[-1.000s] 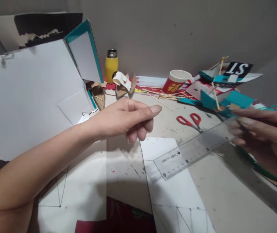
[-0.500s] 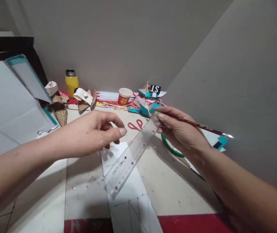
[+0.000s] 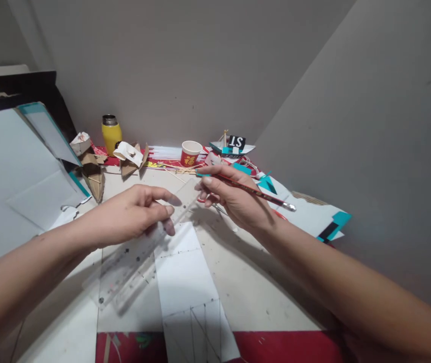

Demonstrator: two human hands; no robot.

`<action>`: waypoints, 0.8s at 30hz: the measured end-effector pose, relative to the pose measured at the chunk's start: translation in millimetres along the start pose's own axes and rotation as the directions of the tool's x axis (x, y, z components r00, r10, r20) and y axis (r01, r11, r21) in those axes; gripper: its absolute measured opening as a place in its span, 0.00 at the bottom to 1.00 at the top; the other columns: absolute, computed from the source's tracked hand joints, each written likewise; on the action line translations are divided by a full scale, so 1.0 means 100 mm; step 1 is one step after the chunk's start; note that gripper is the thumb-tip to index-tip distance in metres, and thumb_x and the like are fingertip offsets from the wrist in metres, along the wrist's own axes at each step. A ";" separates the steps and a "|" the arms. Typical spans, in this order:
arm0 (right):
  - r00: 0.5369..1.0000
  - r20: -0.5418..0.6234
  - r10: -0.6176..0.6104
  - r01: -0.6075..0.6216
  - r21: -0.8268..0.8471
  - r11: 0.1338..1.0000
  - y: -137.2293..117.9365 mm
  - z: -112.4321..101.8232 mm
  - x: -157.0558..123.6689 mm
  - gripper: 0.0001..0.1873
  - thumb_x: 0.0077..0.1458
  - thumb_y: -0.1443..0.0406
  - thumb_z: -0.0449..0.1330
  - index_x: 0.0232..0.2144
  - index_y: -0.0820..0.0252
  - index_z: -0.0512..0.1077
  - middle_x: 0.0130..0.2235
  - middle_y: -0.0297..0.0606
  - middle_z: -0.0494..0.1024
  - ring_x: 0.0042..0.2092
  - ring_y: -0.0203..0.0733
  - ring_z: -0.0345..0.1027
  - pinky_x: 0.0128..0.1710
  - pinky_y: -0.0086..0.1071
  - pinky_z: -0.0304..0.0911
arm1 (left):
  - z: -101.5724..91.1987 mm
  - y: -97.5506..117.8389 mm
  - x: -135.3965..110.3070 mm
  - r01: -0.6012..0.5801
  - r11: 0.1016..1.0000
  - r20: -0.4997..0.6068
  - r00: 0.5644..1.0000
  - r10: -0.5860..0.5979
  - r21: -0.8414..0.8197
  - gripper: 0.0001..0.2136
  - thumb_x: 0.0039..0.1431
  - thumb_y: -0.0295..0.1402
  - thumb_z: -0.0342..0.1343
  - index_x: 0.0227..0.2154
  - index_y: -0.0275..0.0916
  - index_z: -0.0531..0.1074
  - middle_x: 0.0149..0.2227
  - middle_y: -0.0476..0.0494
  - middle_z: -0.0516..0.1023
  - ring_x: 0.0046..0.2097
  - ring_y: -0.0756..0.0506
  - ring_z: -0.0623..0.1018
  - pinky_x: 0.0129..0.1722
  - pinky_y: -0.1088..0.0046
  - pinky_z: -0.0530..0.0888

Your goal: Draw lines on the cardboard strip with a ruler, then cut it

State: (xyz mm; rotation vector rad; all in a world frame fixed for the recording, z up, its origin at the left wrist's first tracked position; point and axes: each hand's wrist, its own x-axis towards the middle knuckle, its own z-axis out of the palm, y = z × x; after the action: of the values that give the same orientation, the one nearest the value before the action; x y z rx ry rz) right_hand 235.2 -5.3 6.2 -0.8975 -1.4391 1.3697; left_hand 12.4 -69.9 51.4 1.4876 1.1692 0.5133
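Note:
A clear plastic ruler slants over the table, from lower left up toward the two hands. My left hand lies on its upper half, fingers curled round it. My right hand pinches the ruler's far end and also holds a dark red pencil that points out to the right. Under the ruler lies a white paper strip with pencilled lines near its lower end.
Along the back wall stand a yellow flask, a red paper cup, cardboard bits, thin wooden sticks and a teal paper model with an "ST" card. Large white sheets lean at the left. Teal and white paper scraps lie at the right.
The ruler has swung left and down toward the paper. My left hand has taken hold of it. My right hand moved left with the pencil, covering the red scissors.

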 end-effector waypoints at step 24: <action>0.943 0.331 -0.025 0.252 -0.665 0.704 0.14 -0.31 -0.72 0.18 0.64 0.61 0.57 0.55 0.58 0.70 0.51 0.47 0.81 0.53 0.50 0.77 0.53 0.46 0.72 | 0.62 -0.47 -0.18 0.221 0.854 -0.167 0.929 -0.332 -0.471 0.46 0.52 0.28 0.65 0.70 0.30 0.47 0.29 0.43 0.83 0.24 0.49 0.75 0.25 0.74 0.74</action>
State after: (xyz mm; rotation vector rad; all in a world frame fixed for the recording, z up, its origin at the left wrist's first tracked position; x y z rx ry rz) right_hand 285.6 -61.9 -18.4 -1.0380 -2.3031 0.8388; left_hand 38.1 -120.3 -4.2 0.8575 1.3250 0.7207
